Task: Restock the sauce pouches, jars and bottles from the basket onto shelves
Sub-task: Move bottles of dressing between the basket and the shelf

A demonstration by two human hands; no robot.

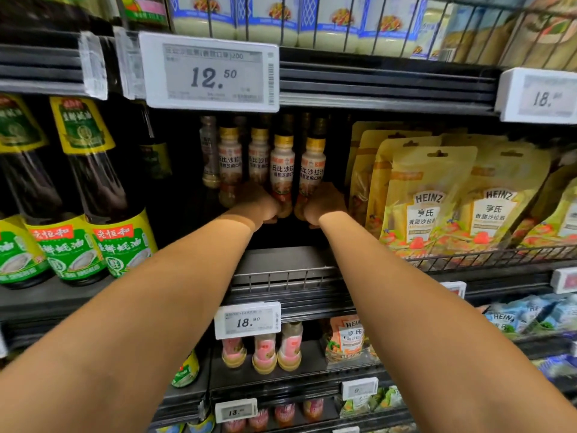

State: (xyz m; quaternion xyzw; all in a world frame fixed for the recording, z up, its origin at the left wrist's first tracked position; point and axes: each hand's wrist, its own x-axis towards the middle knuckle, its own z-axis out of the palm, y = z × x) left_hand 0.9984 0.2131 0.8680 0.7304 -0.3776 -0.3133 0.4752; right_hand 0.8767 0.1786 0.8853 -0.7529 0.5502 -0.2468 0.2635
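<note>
The left forearm [156, 292] and right forearm [406, 292] reach up from the bottom edge into the middle shelf. The left hand [262, 206] is curled round the foot of the left dressing bottle [282, 165], and the right hand [324, 204] round the foot of the right dressing bottle [312, 167]. The fingertips are hidden behind the knuckles. Both bottles are upright and nearly touching; I cannot tell whether they rest on the shelf floor [281, 257]. Matching bottles [229, 160] stand just behind, to the left. Further left a dark gap separates them from the oyster sauce bottles [103, 189]. Heinz pouches [427, 198] crowd the right hand. A wire rail [281, 278] runs below the wrists, and the price tag [212, 71] hangs just above the caps
</note>
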